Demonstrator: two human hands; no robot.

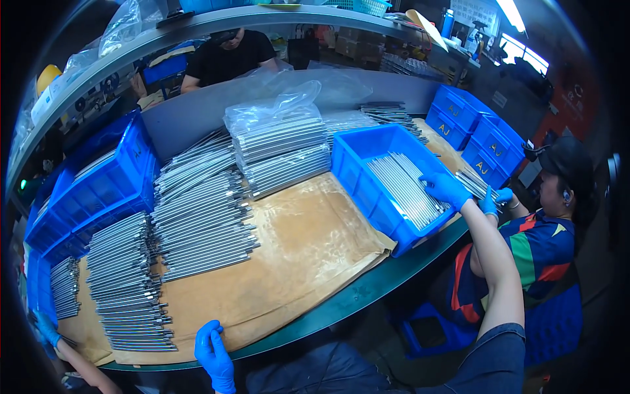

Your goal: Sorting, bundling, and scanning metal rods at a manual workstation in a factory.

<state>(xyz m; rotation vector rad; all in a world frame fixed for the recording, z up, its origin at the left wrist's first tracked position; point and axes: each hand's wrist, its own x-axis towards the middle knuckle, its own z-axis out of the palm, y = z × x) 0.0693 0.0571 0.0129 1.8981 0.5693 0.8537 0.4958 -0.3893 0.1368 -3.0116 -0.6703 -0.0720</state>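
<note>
My right hand [447, 189], in a blue glove, reaches into a blue plastic bin [366, 190] right of the middle. Its fingers are stretched out and a little apart over the slim metal rods [401, 187] lying side by side in the bin; its palm side is hidden. My left hand [215, 360], also blue-gloved, is at the near table edge. Its fingers are curled together with nothing in them. Brown paper [308, 230] covers the tabletop between the bin and several piles of rods [203, 226]. Another rod pile [128, 289] lies nearer, at the left.
Bagged rods [282, 148] stand stacked at the back. Blue bins [105, 190] fill the left; more blue bins [482, 141] stand at the far right. A co-worker [545, 223] at the right handles rods; another's gloved hand [46, 328] is at far left. A person [230, 56] sits behind the partition.
</note>
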